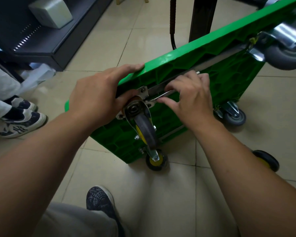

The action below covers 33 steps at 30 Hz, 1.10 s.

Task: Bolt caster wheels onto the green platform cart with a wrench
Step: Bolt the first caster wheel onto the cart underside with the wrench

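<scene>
two hands of yours are on the green platform cart [186,53], which stands tipped on its long edge on the tiled floor [161,185], ribbed underside facing you. the caster [144,127] with the yellow hub sticks out toward you from the near corner. your left hand [99,93] clamps that corner: the index finger lies along the top edge, the thumb presses beside the mounting plate [142,93], and the other fingers are hidden behind the deck. your right hand [190,98] pinches the wrench [162,96] between thumb and curled fingers. its head reaches the plate, but the bolt there is too small to make out. a second caster [287,53] at upper right is cut off by the frame edge. a loose wheel [266,159] on the floor is half hidden behind your right forearm.
</scene>
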### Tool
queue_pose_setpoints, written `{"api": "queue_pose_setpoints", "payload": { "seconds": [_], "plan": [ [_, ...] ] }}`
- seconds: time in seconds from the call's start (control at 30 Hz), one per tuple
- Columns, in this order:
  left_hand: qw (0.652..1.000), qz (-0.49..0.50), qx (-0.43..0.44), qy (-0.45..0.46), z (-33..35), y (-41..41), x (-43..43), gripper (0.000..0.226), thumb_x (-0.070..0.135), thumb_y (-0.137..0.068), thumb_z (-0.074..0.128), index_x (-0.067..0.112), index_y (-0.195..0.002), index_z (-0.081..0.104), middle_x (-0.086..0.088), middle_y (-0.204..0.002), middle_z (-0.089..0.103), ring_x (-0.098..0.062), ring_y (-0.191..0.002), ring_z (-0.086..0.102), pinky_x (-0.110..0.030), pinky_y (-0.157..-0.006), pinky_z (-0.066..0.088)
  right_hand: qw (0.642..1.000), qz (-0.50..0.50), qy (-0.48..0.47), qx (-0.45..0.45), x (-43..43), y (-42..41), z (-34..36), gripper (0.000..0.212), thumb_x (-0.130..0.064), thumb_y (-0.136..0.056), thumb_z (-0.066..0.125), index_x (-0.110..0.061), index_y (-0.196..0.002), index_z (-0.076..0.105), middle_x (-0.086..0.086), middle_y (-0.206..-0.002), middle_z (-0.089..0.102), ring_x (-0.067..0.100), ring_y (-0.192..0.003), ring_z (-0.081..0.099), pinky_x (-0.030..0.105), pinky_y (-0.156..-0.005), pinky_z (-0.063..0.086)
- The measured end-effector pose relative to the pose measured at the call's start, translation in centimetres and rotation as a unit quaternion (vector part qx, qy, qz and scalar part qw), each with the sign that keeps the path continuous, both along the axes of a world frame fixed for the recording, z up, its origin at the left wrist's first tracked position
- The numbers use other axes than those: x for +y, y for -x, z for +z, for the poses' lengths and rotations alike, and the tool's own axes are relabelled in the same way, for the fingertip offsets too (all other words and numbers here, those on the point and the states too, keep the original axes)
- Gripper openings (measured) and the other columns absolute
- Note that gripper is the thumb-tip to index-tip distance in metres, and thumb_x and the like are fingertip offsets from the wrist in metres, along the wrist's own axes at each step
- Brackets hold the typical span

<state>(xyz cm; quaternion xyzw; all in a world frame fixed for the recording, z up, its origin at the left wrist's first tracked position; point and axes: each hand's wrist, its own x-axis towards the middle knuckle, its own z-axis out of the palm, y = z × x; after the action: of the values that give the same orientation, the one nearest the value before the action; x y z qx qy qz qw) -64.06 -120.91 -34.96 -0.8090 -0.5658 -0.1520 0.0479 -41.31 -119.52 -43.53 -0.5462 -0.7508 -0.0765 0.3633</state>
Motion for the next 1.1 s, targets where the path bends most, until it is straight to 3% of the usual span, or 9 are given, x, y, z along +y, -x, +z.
{"api": "queue_pose_setpoints", "payload": {
  "seconds": [0.07,0.13,0.23,0.3,0.37,0.47,0.63,0.93,1.1],
  "plan": [
    [1.000,-0.002,0.002,0.003,0.0,0.0,0.1,0.056,0.059,-0.093,0.058,0.056,-0.146,0.040,0.006,-0.136,0.065,-0.031,-0.106,0.065,-0.035,-0.072,0.039,0.999,-0.019,-0.001,0.029,-0.8,-0.6,-0.3,0.035,-0.056,-0.076,0.076,-0.023,-0.090,0.072,-0.008,-0.092,0.071,0.019,-0.095,0.057,0.034,-0.085,0.028],
    [1.000,-0.001,0.006,0.006,-0.1,0.0,0.1,0.056,0.059,-0.094,0.058,0.056,-0.147,0.040,0.005,-0.136,0.064,-0.032,-0.106,0.065,-0.036,-0.072,0.041,0.979,-0.085,0.051,0.178,-2.6,-0.9,-2.1,0.033,-0.060,-0.076,0.075,-0.030,-0.088,0.072,-0.014,-0.091,0.070,0.015,-0.095,0.058,0.033,-0.090,0.033],
    [1.000,-0.001,0.003,0.004,0.0,0.0,-0.1,0.056,0.058,-0.094,0.059,0.055,-0.146,0.040,0.004,-0.136,0.064,-0.033,-0.106,0.065,-0.036,-0.071,0.041,0.834,-0.207,0.193,0.473,-5.5,-0.4,-6.2,0.032,-0.062,-0.071,0.078,-0.031,-0.079,0.069,-0.014,-0.083,0.071,0.012,-0.088,0.068,0.048,-0.092,0.052],
    [1.000,-0.004,0.002,0.001,-0.1,0.0,-0.1,0.056,0.058,-0.094,0.059,0.054,-0.146,0.041,0.002,-0.135,0.065,-0.034,-0.106,0.065,-0.037,-0.071,0.041,0.721,-0.247,0.285,0.581,-6.8,-0.2,-9.1,0.031,-0.053,-0.072,0.084,-0.026,-0.079,0.070,-0.009,-0.081,0.073,0.017,-0.086,0.071,0.041,-0.084,0.057],
    [1.000,-0.003,0.003,0.000,-0.1,-0.1,-0.2,0.056,0.058,-0.094,0.059,0.054,-0.146,0.041,0.001,-0.133,0.066,-0.034,-0.105,0.065,-0.037,-0.071,0.042,0.656,-0.296,0.356,0.595,-8.2,-0.2,-11.9,0.028,-0.045,-0.073,0.086,-0.023,-0.079,0.070,-0.007,-0.080,0.072,0.019,-0.086,0.069,0.036,-0.085,0.054],
    [1.000,0.002,0.001,0.000,-0.1,-0.3,-0.3,0.056,0.057,-0.094,0.060,0.054,-0.147,0.041,0.000,-0.133,0.065,-0.035,-0.105,0.065,-0.037,-0.072,0.041,0.612,-0.355,0.390,0.590,-10.1,-0.9,-16.0,0.021,-0.028,-0.079,0.085,-0.021,-0.073,0.066,0.002,-0.085,0.074,0.021,-0.080,0.065,0.030,-0.082,0.050],
    [1.000,0.002,0.015,-0.004,-0.1,-0.2,-0.2,0.055,0.054,-0.097,0.059,0.053,-0.148,0.039,-0.002,-0.136,0.064,-0.036,-0.107,0.064,-0.040,-0.075,0.044,0.629,-0.405,0.446,0.492,-11.4,-1.9,-20.8,0.023,-0.018,-0.084,0.077,-0.026,-0.067,0.064,-0.006,-0.073,0.067,0.025,-0.086,0.064,0.030,-0.081,0.051],
    [1.000,0.009,0.021,-0.011,-0.6,0.0,-0.1,0.056,0.052,-0.098,0.059,0.053,-0.150,0.037,0.000,-0.138,0.063,-0.037,-0.107,0.063,-0.034,-0.071,0.035,0.643,-0.394,0.555,0.352,-13.3,-3.3,-26.4,0.009,-0.015,-0.076,0.074,-0.019,-0.083,0.073,0.006,-0.090,0.073,0.030,-0.082,0.069,0.034,-0.083,0.056],
    [1.000,0.013,0.024,0.002,-0.4,-0.1,-0.3,0.057,0.053,-0.096,0.052,0.051,-0.150,0.037,-0.001,-0.138,0.062,-0.036,-0.108,0.063,-0.041,-0.076,0.050,0.738,-0.319,0.550,0.228,-14.5,-3.3,-27.4,0.014,-0.012,-0.079,0.068,-0.023,-0.086,0.071,0.000,-0.089,0.073,0.029,-0.084,0.068,0.031,-0.074,0.052]
  ]
}}
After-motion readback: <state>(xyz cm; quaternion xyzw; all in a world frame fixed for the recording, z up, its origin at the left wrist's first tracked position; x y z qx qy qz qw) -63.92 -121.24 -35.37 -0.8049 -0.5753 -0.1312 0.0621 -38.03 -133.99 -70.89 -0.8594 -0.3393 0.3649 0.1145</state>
